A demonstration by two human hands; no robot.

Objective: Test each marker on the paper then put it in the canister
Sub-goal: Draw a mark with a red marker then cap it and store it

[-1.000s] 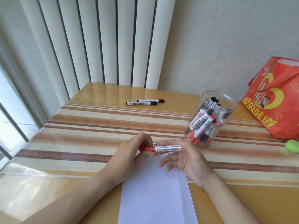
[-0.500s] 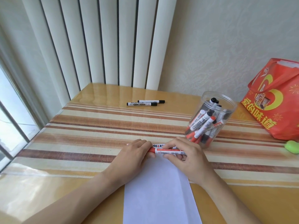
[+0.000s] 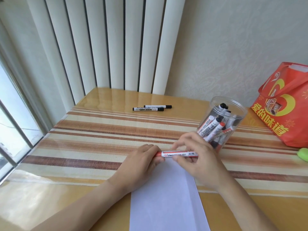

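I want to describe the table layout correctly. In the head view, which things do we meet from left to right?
Two black markers → left hand → red marker → right hand → canister → red bag → green object.

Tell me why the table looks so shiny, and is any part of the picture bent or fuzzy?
In the head view, window light glares off the glossy table near the blinds; the wide lens bows the blinds outward; the right hand is slightly blurred, while the red marker it holds reads sharp.
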